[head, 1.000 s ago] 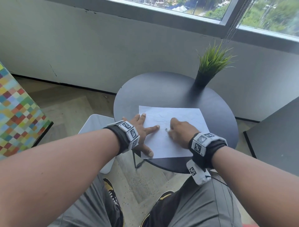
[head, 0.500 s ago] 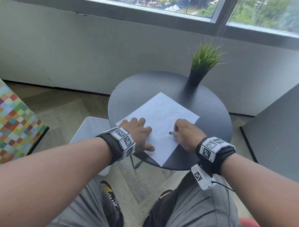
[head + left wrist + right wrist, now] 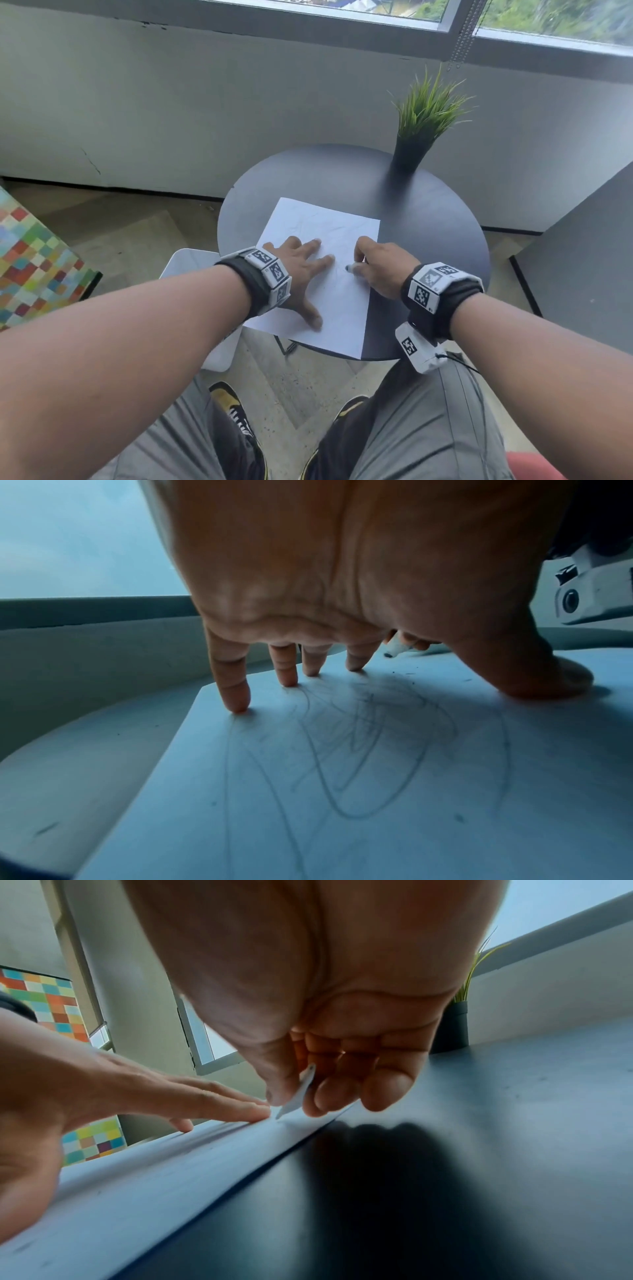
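Should the spread left hand point(image 3: 301, 272) ease off, the right hand's point(image 3: 380, 270) pinched pencil point(image 3: 297, 1092) could drag the overhanging paper point(image 3: 342, 301) off the bench point(image 3: 428, 240).

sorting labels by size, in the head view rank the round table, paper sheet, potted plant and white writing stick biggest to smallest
1. round table
2. paper sheet
3. potted plant
4. white writing stick, mostly hidden in the right hand
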The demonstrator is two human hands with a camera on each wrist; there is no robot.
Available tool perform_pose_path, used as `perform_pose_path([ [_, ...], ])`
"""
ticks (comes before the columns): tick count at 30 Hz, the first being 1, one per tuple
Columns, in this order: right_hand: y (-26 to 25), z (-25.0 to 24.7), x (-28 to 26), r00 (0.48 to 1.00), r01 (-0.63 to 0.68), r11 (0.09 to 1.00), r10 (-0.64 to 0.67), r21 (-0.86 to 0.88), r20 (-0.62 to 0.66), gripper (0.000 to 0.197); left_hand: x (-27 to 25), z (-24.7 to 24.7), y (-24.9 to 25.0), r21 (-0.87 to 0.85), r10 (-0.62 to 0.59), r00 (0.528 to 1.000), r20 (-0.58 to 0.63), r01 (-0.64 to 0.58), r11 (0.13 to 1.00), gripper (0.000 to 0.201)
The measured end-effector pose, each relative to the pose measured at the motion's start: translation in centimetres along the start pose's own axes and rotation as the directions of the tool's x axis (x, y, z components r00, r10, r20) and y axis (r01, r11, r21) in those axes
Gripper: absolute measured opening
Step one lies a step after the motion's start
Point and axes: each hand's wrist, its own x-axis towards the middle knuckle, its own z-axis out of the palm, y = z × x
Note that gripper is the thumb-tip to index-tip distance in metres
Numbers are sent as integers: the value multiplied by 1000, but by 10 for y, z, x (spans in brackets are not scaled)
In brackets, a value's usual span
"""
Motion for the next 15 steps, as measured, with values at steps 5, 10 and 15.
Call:
perform_pose_path([
  [5,-25,17,-18,940,296,951,-272,-94,206,18,1,5,-1,-21,-29,998,53,30,999,132],
  [10,-10,-2,13,999,46,986,-41,-161,29,21,2,7,-2,-52,-28,997,72,32,998,134],
  [15,-35,17,-21,896,385,903,-317,-191,311,20,3,8,-3,-65,-32,996,84,37,997,136],
])
